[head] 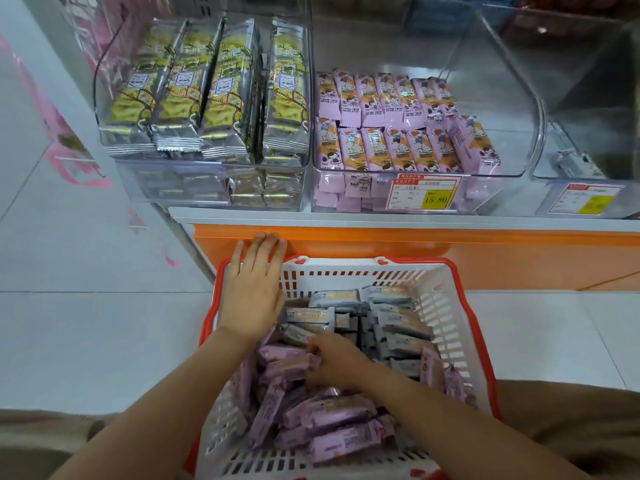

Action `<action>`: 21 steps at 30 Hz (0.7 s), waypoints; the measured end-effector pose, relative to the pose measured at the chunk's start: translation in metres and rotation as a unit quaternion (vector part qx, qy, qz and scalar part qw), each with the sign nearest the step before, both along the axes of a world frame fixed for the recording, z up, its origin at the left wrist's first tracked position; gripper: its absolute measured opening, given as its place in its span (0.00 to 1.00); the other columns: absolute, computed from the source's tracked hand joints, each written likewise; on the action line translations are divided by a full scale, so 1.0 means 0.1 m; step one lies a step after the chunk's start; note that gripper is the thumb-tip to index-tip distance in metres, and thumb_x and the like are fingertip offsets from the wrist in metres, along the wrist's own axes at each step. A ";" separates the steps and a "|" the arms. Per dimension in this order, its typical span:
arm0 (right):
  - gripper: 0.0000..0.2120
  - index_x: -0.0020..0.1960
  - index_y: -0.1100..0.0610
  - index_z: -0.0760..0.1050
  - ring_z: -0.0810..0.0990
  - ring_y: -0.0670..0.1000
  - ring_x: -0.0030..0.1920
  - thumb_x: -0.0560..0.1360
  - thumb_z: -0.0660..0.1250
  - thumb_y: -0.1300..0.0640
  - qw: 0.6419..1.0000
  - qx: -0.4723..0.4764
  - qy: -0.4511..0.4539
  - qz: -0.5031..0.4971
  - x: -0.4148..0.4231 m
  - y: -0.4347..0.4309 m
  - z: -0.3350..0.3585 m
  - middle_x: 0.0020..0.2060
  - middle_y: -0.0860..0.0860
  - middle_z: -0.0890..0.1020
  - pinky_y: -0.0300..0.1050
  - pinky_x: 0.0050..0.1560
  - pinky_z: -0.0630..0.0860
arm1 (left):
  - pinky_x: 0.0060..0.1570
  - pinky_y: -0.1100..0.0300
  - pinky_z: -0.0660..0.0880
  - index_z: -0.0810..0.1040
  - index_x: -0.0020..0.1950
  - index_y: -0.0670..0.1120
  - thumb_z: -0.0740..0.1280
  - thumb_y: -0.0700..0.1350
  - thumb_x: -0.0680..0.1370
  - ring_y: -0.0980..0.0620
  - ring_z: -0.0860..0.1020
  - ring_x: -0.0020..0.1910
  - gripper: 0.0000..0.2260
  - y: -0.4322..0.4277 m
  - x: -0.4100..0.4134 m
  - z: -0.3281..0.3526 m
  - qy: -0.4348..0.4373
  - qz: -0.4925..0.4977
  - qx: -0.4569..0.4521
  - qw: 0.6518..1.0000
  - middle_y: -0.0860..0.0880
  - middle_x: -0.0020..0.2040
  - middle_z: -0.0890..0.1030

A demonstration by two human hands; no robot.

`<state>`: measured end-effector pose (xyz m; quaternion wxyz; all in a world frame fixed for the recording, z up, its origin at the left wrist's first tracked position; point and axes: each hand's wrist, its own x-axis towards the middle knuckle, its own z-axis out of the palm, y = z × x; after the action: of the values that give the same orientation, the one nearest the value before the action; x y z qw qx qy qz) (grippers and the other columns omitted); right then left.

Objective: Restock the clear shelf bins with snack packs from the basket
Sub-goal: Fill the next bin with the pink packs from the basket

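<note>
A white basket with a red rim [446,306] stands on the floor below the shelf. It holds several purple snack packs [332,414] at the near side and grey snack packs [398,327] at the far side. My left hand [254,289] hovers flat over the basket's far left corner, fingers straight. My right hand [336,362] is down among the packs, its fingers curled on a purple pack [287,365]. Above, the middle clear bin [498,181] holds two rows of purple packs [391,147], with bare room on its right side.
The left clear bin [298,188] is filled with yellow and silver cracker packs [207,91]. A third bin [588,199] at the right looks nearly bare. An orange shelf front [450,247] runs just behind the basket. White floor tiles lie to the left. My knees frame the basket.
</note>
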<state>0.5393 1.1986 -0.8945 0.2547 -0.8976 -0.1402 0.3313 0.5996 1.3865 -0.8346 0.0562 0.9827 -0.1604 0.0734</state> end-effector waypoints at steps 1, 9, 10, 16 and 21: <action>0.15 0.51 0.58 0.77 0.73 0.51 0.47 0.71 0.73 0.49 1.000 0.024 -0.016 -0.010 0.03 -0.03 0.06 0.47 0.52 0.74 0.47 0.46 0.73 | 0.76 0.41 0.55 0.65 0.76 0.40 0.72 0.41 0.70 0.40 0.62 0.75 0.36 0.00 0.00 0.01 -0.001 0.001 -0.006 1.000 0.40 0.74 0.67; 0.13 0.58 0.57 0.75 0.74 0.44 0.39 0.75 0.70 0.57 0.965 0.171 -0.057 -0.192 0.35 -0.41 0.78 0.41 0.47 0.76 0.38 0.42 0.71 | 0.62 0.46 0.71 0.72 0.71 0.49 0.64 0.52 0.75 0.46 0.69 0.62 0.24 -0.17 -0.12 0.27 0.092 -0.073 -0.122 0.985 0.47 0.63 0.73; 0.13 0.58 0.56 0.75 0.74 0.43 0.38 0.75 0.71 0.57 0.957 0.184 -0.076 -0.212 0.39 -0.45 0.88 0.40 0.47 0.77 0.39 0.43 0.70 | 0.65 0.49 0.68 0.71 0.73 0.51 0.61 0.54 0.78 0.47 0.69 0.65 0.23 -0.22 -0.14 0.32 0.157 -0.082 -0.177 0.968 0.48 0.65 0.73; 0.10 0.56 0.56 0.77 0.79 0.45 0.40 0.76 0.72 0.57 0.903 0.297 -0.174 -0.256 0.44 -0.63 1.60 0.41 0.50 0.81 0.43 0.42 0.76 | 0.48 0.63 0.71 0.77 0.64 0.51 0.71 0.59 0.75 0.53 0.76 0.49 0.21 -0.50 -0.10 0.81 0.248 -0.073 -0.402 0.878 0.47 0.54 0.77; 0.22 0.63 0.51 0.72 0.80 0.56 0.46 0.73 0.75 0.54 0.886 0.338 -0.204 -0.245 0.30 -0.71 2.04 0.47 0.55 0.80 0.52 0.51 0.80 | 0.48 0.54 0.73 0.80 0.55 0.45 0.69 0.45 0.79 0.49 0.77 0.44 0.07 -0.66 -0.08 1.15 0.282 -0.111 -0.507 0.807 0.40 0.48 0.82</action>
<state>0.5697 1.1275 -0.6908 0.5813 -0.8108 -0.0682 0.0006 0.5919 1.3205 -0.7197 0.5972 0.7672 -0.1853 -0.1429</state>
